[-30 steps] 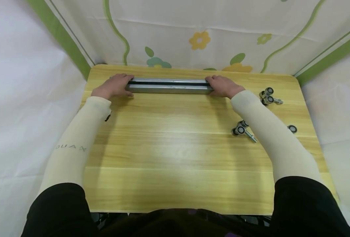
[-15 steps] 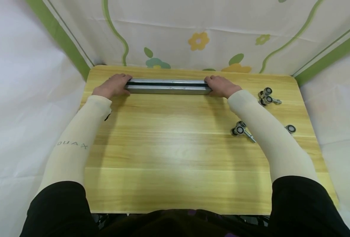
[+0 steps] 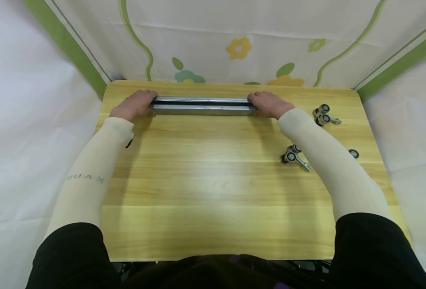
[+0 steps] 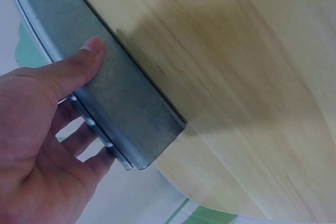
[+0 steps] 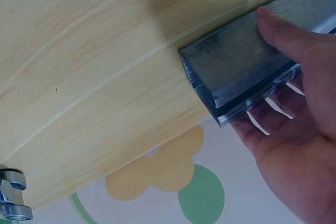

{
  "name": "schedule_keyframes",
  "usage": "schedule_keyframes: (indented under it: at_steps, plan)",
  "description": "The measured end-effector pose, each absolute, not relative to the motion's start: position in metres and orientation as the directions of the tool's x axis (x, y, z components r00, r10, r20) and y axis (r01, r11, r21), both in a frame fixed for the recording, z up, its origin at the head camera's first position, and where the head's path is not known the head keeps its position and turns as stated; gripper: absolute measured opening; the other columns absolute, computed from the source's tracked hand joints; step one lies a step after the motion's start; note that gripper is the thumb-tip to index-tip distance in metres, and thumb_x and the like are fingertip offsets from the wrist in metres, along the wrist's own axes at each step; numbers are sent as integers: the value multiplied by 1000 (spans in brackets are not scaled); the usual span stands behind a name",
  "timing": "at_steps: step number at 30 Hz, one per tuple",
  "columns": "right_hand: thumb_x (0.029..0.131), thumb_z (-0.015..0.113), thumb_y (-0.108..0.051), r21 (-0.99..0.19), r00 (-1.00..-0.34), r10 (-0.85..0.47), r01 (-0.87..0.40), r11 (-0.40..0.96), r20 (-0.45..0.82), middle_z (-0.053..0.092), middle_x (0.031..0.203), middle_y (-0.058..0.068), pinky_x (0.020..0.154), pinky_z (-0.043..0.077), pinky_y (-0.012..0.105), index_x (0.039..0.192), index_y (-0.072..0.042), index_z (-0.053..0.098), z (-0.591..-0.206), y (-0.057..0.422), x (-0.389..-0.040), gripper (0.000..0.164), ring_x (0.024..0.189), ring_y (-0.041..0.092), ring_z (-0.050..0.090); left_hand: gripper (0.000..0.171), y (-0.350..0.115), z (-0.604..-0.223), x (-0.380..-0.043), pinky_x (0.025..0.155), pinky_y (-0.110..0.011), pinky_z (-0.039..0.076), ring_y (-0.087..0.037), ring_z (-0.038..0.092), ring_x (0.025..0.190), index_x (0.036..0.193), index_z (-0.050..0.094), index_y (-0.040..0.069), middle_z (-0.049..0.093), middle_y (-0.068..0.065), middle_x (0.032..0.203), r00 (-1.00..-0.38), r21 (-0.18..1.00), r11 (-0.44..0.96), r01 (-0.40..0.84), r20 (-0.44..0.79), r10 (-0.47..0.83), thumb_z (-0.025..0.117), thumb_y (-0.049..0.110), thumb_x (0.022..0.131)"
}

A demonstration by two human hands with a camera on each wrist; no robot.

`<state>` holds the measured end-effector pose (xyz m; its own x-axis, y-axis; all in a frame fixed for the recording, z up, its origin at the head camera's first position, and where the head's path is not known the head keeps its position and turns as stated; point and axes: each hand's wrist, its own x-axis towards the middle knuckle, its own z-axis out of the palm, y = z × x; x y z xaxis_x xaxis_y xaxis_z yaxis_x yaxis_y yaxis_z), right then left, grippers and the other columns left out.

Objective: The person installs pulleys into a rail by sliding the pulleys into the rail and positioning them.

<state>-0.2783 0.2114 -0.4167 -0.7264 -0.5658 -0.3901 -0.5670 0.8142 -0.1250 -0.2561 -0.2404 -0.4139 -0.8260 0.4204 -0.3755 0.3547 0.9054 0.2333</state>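
A grey metal channel rail (image 3: 203,109) lies crosswise near the back of the wooden table, its slot facing up. My left hand (image 3: 136,105) grips the rail's left end; in the left wrist view the thumb presses the near wall and the fingers reach over the slotted side. At the opposite end my right hand (image 3: 270,105) holds it the same way. The right wrist view shows the open end of the rail (image 5: 236,61) sticking out past the thumb, with the fingers on the far side.
One roller trolley with a bolt (image 3: 323,115) lies at the back right of the wooden table (image 3: 205,180). Another roller trolley (image 3: 290,155) sits nearer, beside my right forearm. A third roller (image 3: 353,153) is partly hidden behind that sleeve. A flower-printed cloth (image 3: 205,48) hangs behind.
The whole scene has shifted slightly in the head view. Both hands keep their hold at the rail's ends, and the rail lies in nearly the same place on the table.
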Motion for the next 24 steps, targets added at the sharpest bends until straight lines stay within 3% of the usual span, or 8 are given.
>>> schedule_keyframes:
  at_steps: [10,16,24]
  plan:
    - [87,71,-25,-86,-712,-592,-610,788,-376,60,121,22,93,48,54,133,0,47,-420,210,-262,58,107,38,58,65,-246,-409,-236,104,-59,38,-48,45,123,143,38,-8,46,-31,138,-816,207,909,362,-402,416,67,20,91]
    - [86,72,-28,-79,-704,-599,-621,780,-381,62,119,20,88,51,53,132,0,50,-417,207,-243,59,103,37,61,67,-251,-408,-216,100,-62,41,-47,45,124,147,36,-3,46,-28,140,-818,188,923,336,-427,385,65,24,92]
    - [83,75,-31,-72,-676,-643,-667,742,-359,65,113,18,81,54,52,125,0,54,-412,202,-218,57,96,34,64,64,-258,-403,-192,97,-61,43,-47,50,120,142,41,-4,51,-28,134,-828,181,916,357,-392,400,68,21,90]
